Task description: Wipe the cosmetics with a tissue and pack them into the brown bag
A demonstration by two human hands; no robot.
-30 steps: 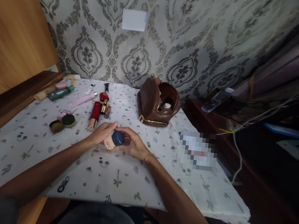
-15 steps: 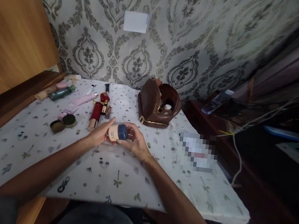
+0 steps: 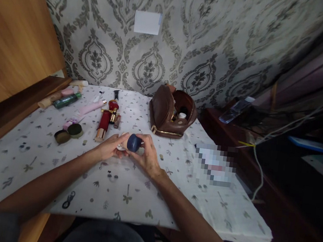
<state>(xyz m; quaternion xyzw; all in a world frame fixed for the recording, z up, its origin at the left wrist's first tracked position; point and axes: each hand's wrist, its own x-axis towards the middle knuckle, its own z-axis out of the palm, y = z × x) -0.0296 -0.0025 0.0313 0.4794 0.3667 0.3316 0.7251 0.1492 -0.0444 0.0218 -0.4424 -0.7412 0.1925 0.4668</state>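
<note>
A small jar with a dark blue lid and a pale body is held above the cloth, its lid tilted toward the camera. My left hand wraps round the pale body. On the lid side, my right hand grips the jar with thumb and fingers at the blue lid. Just left of my hands lie a red tube with a gold cap and a small brownish item. An open brown bag with items inside stands behind my hands.
Two round dark containers, a pink tube and a green bottle lie at left on the patterned cloth. A blurred-out flat object is at right. A clear bottle rests beyond the right edge.
The jar has turned so more of its blue lid faces the camera and less of its label shows. My right hand's fingers have closed in on the lid.
</note>
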